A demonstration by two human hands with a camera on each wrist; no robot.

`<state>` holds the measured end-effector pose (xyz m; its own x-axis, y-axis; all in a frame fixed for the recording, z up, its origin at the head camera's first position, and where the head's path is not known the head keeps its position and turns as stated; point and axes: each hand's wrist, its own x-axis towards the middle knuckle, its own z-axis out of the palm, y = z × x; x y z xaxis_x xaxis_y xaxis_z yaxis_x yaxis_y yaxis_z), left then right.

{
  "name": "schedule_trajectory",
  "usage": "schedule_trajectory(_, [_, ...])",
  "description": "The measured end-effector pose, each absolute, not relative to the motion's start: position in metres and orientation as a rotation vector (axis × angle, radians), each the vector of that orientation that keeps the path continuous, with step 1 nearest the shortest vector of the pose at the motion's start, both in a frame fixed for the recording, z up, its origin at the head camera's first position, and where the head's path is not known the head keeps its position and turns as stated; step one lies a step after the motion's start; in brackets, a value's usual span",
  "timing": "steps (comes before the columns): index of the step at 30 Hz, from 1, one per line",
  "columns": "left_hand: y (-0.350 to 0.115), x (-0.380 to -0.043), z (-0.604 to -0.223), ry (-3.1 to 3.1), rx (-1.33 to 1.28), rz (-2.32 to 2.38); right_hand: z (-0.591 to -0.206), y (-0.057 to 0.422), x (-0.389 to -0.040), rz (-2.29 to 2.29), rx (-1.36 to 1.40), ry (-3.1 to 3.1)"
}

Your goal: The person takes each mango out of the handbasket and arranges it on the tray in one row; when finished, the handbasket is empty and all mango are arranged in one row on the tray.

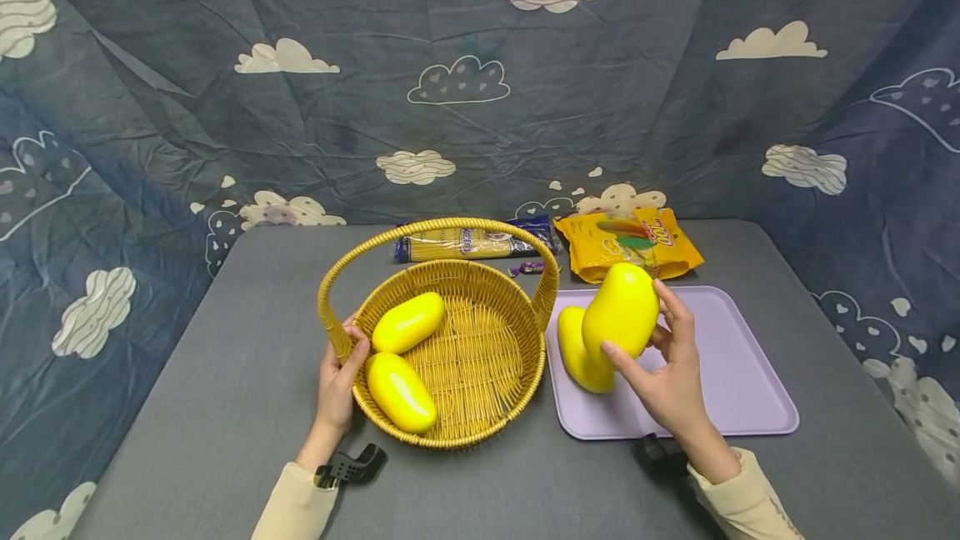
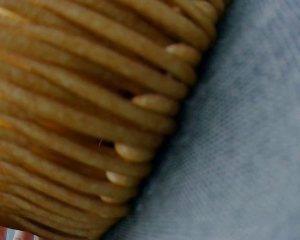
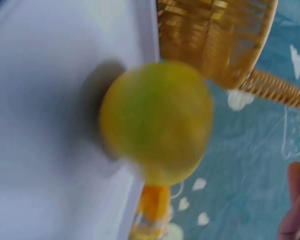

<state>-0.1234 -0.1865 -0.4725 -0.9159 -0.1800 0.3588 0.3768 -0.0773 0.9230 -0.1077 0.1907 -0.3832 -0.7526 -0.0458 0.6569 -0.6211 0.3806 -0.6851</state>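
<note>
My right hand (image 1: 671, 369) holds a yellow mango (image 1: 621, 311) between thumb and fingers, raised above the tray. Another mango (image 1: 577, 357) lies behind it on the lilac tray (image 1: 750, 373); the right wrist view shows this mango (image 3: 157, 120) blurred, with a greenish patch. My left hand (image 1: 336, 382) grips the left side of the wicker basket (image 1: 480, 348), thumb by the foot of its arched handle. Inside, against the left wall, lie two mangoes (image 1: 408, 323) (image 1: 401, 392). In the left wrist view the basket's woven wall (image 2: 85, 100) fills much of the picture.
Behind the basket lies a pack of spaghetti (image 1: 465, 244), with a small purple-wrapped candy (image 1: 531, 268) in front. A yellow snack bag (image 1: 630, 244) lies just beyond the tray. The grey table (image 1: 247, 373) meets a cloud-patterned cloth (image 1: 360, 140) at the back.
</note>
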Motion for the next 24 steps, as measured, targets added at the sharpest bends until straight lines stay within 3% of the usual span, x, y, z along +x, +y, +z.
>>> schedule_trajectory(9, [-0.188, -0.123, -0.475, -1.861, -0.202, -2.037, -0.420, 0.231, -0.127, 1.404, 0.212, -2.338])
schedule_trajectory(24, [-0.189, -0.124, -0.476, -1.848, -0.198, -2.041, -0.438, 0.252, -0.135, 1.294, 0.054, -2.569])
